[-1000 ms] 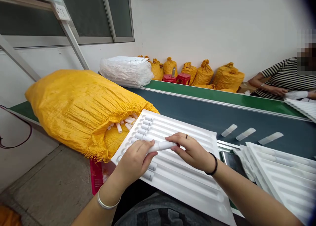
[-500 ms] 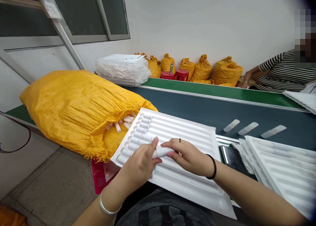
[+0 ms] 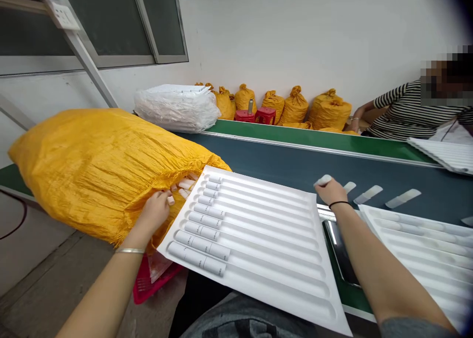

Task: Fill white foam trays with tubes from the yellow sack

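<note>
My left hand (image 3: 155,211) is closed on a short white tube (image 3: 170,200) at the mouth of a big yellow woven sack (image 3: 99,165). More loose white tubes (image 3: 185,184) lie inside the opening. Over the dark belt, my right hand (image 3: 331,191) pinches a white tube (image 3: 323,180), close to a row of similar frosted white tubes (image 3: 367,194). Between my hands rests a white grooved tray (image 3: 273,229). Printed white tubes (image 3: 202,244) fill the left ends of its grooves, some grooves with two end to end.
The belt (image 3: 258,155) runs across behind the tray. A phone (image 3: 342,254) and more grooved trays (image 3: 417,252) lie at the right. A plastic-wrapped stack (image 3: 177,109) stands behind the sack. Across the belt is a person in a striped top (image 3: 399,109). A red basket (image 3: 148,279) sits below.
My hands have parted from over the tray, where they were together on a white tube. The left has gone to the sack opening, the right out to the belt. The view has shifted slightly.
</note>
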`<action>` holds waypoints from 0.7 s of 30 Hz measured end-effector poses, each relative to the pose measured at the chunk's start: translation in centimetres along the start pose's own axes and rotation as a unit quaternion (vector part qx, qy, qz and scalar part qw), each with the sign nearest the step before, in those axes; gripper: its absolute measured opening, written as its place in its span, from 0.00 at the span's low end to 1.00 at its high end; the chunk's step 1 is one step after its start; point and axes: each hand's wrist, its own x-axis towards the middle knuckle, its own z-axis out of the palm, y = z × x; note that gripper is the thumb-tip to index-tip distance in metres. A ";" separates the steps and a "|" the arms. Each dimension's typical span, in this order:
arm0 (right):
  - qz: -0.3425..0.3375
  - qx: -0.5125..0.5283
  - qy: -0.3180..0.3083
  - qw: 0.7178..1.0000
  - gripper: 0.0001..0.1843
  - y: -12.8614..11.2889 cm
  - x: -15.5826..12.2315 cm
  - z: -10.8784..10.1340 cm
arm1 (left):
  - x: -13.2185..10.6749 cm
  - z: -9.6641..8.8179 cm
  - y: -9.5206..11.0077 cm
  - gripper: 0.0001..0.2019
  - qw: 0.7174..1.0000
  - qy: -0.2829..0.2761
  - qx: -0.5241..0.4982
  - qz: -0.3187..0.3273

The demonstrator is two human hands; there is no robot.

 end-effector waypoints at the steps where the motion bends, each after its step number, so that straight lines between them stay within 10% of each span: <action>1: 0.002 -0.006 -0.025 1.000 0.14 0.7 0.6 0.3 | 0.6 0.5 -1.0 0.19 1.000 -0.009 0.004 -0.001; 9: -0.058 -0.061 -0.126 0.988 0.13 1.0 -1.5 -2.6 | 1.9 1.3 -1.5 0.17 0.999 0.021 -0.013 0.023; 13: -0.233 -0.019 -0.150 0.961 0.15 -6.0 -6.4 -3.1 | 0.2 -0.3 2.5 0.16 0.992 0.101 -0.051 0.050; 16: -0.429 0.034 -0.167 0.887 0.17 -13.7 -11.2 -0.4 | -2.0 -1.4 6.6 0.15 0.979 0.150 -0.101 0.089; 21: -0.504 0.027 -0.171 0.846 0.08 -21.0 -15.6 4.0 | -5.7 -2.8 10.6 0.13 0.946 0.178 -0.230 0.141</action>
